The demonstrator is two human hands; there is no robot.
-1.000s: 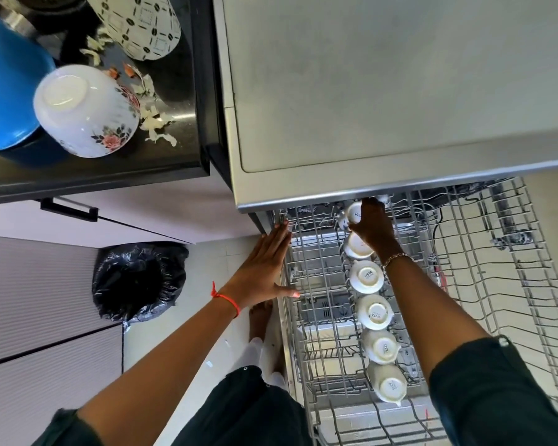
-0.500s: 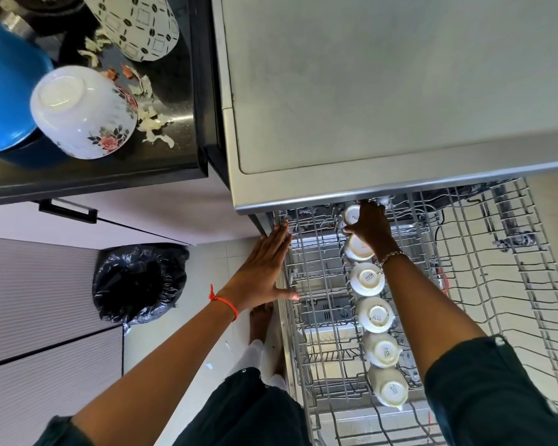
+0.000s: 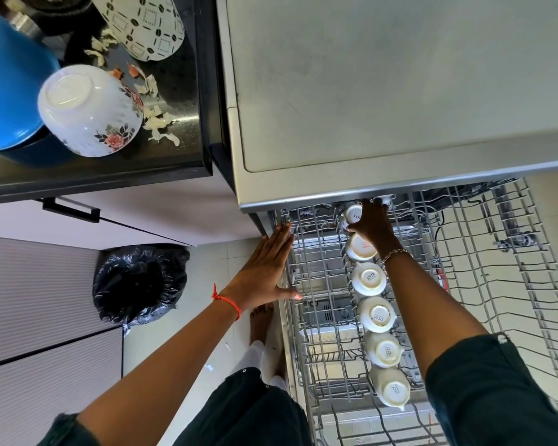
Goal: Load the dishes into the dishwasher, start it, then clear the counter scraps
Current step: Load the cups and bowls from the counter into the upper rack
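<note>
R hand (image 3: 372,225) prob. clamped on far cup (image 3: 353,214); L hand (image 3: 264,268) flat on rack (image 3: 316,239). Seated loose, cup may tip, chip neighbour (image 3: 361,247).

On the desk (image 3: 187,149) before me: an upturned floral bowl (image 3: 89,111), peel scraps (image 3: 157,120) just beside it. In the wire rack (image 3: 496,284): a row of upturned cups (image 3: 369,280).

The innermost white ceramic cup (image 3: 354,214) is being half covered by the fingers (image 3: 377,208) of the right hand (image 3: 372,230). The rear of the grey wire rack (image 3: 496,262) is being hidden under the steel dishwasher top (image 3: 384,91). The blue round vessel (image 3: 10,85) is being cut off by the left edge.
</note>
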